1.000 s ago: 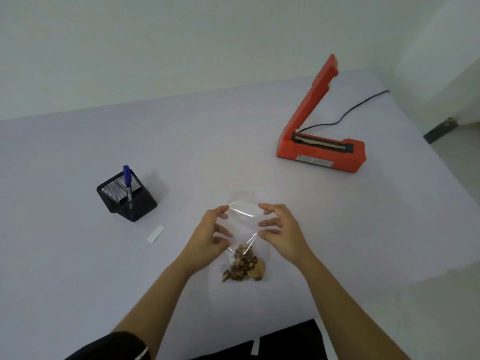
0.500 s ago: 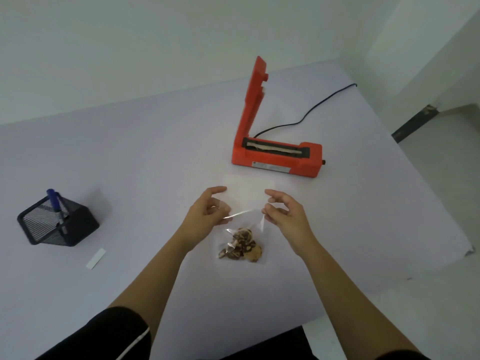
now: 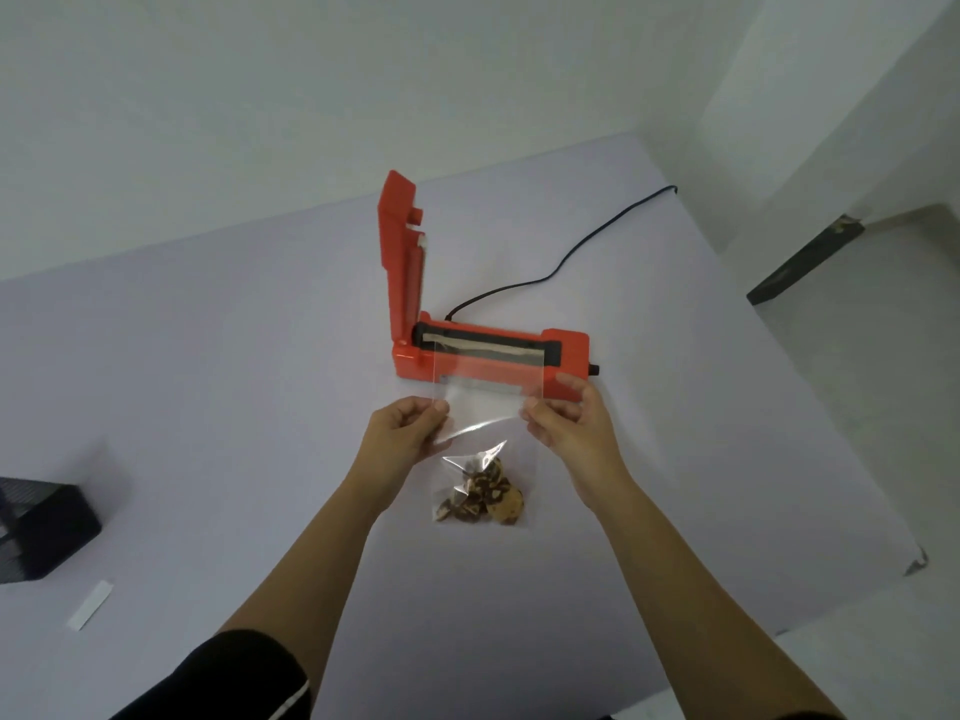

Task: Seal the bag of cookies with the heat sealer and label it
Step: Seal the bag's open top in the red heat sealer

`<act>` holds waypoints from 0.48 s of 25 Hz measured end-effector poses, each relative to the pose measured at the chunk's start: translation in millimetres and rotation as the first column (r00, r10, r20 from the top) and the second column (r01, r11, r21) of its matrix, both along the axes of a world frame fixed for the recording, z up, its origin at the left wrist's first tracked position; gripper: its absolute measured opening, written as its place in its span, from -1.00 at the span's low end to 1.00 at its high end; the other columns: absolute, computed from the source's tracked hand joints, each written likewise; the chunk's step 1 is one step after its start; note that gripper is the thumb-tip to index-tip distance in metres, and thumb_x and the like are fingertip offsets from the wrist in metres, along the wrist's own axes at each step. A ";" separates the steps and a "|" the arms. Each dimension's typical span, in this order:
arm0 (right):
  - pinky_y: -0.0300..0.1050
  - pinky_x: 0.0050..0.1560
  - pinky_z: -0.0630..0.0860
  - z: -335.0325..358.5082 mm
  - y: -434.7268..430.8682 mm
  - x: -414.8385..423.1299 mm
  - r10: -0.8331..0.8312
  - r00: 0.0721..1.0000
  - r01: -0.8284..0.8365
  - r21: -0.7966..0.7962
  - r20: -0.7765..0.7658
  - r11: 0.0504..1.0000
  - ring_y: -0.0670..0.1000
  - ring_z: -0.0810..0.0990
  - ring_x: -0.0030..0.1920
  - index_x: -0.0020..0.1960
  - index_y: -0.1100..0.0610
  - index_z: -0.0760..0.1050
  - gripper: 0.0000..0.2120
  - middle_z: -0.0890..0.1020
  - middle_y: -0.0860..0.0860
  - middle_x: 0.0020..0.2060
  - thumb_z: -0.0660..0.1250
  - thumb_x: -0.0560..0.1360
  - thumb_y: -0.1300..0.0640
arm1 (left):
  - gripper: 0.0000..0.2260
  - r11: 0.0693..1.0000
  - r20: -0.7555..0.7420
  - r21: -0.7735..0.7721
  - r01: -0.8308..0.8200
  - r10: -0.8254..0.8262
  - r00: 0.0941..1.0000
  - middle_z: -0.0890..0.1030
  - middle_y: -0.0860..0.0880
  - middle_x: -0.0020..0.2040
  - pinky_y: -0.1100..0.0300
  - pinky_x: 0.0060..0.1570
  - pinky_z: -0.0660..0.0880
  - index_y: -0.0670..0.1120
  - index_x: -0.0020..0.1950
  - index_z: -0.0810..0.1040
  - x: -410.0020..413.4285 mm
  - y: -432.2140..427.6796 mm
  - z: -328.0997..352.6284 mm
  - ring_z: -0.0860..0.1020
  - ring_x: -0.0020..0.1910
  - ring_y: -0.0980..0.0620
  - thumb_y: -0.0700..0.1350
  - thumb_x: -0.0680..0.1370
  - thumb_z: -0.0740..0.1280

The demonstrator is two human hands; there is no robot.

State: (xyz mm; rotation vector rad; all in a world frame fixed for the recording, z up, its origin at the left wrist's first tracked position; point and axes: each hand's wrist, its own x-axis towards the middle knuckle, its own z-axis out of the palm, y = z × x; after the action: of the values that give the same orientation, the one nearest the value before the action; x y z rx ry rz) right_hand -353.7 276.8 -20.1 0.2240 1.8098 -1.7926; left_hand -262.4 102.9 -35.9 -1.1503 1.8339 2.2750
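A clear plastic bag of cookies [image 3: 480,493] hangs between my hands, its brown cookies bunched at the bottom. My left hand [image 3: 402,439] pinches the bag's left edge and my right hand [image 3: 571,426] pinches its right edge. The bag's open top reaches up over the front of the orange heat sealer [image 3: 566,348], in front of the sealing strip. The sealer's arm [image 3: 400,252] stands raised upright at its left end. A white label strip [image 3: 91,605] lies on the table at the lower left.
A black mesh pen holder [image 3: 41,532] stands at the left edge of view. The sealer's black cord [image 3: 561,267] runs back to the right across the pale table [image 3: 208,381]. The table's right edge drops to the floor.
My hands have carried the bag forward and up until its top overlaps the sealer. My head has turned right, so the pen holder has slid toward the left edge of view.
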 end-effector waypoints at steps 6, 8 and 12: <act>0.02 0.14 0.54 -6.3 -9.0 -10.4 -0.134 0.991 0.133 0.058 0.003 0.989 -0.01 0.65 -0.21 -0.10 0.08 0.24 -0.71 0.62 0.02 -0.23 0.38 0.45 0.23 | -0.83 0.982 0.019 -0.185 -0.028 0.032 0.999 0.62 -0.07 -0.27 0.39 -0.32 0.46 -0.23 -0.16 0.60 -17.2 3.8 -0.1 0.61 -0.38 0.20 -0.13 0.52 0.35; -0.03 0.10 0.56 -6.4 -12.2 -11.2 -0.159 0.987 0.158 0.051 0.003 0.986 -0.04 0.65 -0.24 -0.11 0.09 0.23 -0.71 0.62 0.02 -0.25 0.36 0.46 0.25 | -0.84 0.979 0.014 -0.196 -0.051 0.055 0.998 0.60 0.01 -0.34 0.30 -0.28 0.43 -0.16 -0.23 0.59 -20.5 3.1 0.6 0.57 -0.42 0.23 -0.14 0.52 0.34; -0.16 -0.04 0.58 -4.9 -14.6 -12.0 -0.147 0.989 0.148 0.074 -0.023 0.986 -0.13 0.64 -0.31 -0.10 0.12 0.22 -0.74 0.61 0.08 -0.25 0.33 0.48 0.27 | -0.82 0.974 0.016 -0.216 -0.064 0.069 0.997 0.59 0.12 -0.42 0.25 -0.23 0.43 -0.11 -0.30 0.59 -25.4 0.2 -0.4 0.52 -0.41 0.23 -0.18 0.51 0.34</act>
State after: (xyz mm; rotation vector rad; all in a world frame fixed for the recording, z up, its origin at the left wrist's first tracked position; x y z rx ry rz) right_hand -365.7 262.1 -24.9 0.3818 1.9192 -1.8326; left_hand -287.8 103.0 -36.3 -1.2780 2.1076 2.1254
